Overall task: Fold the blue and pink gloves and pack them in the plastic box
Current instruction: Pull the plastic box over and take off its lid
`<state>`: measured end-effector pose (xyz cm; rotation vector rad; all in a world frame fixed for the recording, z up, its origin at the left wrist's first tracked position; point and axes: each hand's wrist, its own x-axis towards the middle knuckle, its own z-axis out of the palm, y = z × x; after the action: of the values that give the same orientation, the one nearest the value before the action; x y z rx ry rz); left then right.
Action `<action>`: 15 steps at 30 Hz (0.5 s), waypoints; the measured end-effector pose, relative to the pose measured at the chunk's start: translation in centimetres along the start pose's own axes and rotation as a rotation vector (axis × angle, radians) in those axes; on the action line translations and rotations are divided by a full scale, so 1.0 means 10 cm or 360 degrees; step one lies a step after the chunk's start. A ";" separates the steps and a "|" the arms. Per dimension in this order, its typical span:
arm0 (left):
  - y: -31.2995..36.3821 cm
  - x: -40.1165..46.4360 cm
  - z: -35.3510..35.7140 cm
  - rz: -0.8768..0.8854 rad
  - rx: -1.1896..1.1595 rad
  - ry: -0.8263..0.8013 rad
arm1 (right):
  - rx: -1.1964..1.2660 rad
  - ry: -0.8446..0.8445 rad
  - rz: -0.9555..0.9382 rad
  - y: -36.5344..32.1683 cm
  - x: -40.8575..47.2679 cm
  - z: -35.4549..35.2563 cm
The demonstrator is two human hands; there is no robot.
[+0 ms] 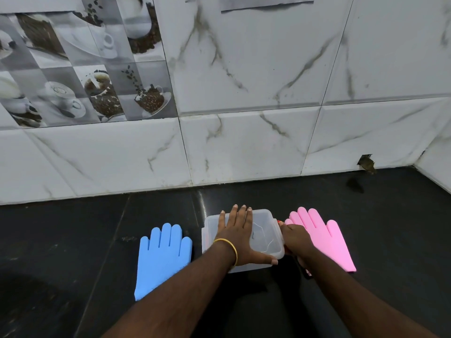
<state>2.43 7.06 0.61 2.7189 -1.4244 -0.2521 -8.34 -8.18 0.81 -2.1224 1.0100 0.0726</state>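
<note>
left hand (238, 236) flat on plastic box (267, 236) | right hand (296, 237) gripping its side

In front of me I count one flat blue rubber glove (163, 258), one flat pink rubber glove (324, 237), one clear rectangular plastic box (267, 236), and one gold bangle (229, 250) on my wrist.

Left hand (240, 236) flat, right hand (296, 237) curled
</note>
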 end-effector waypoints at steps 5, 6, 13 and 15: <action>-0.01 0.00 0.00 0.0015 0.0020 -0.0003 | 0.0364 -0.0198 0.0194 0.11 0.08 0.01; -0.01 -0.01 0.00 0.0029 0.0039 0.0005 | 0.0343 -0.0196 0.0209 0.11 0.09 -0.01; -0.13 -0.25 -0.20 -0.0188 -0.0356 0.0629 | 0.0160 0.0584 -0.0680 -0.36 0.01 -0.18; -0.33 -0.34 -0.25 -0.0523 -0.0773 0.0936 | -0.0210 0.0072 -0.0996 -0.68 -0.07 -0.18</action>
<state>3.64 11.71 3.04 2.3181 -0.6563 0.1637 -4.68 -6.29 6.49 -2.4765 0.3346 -0.2224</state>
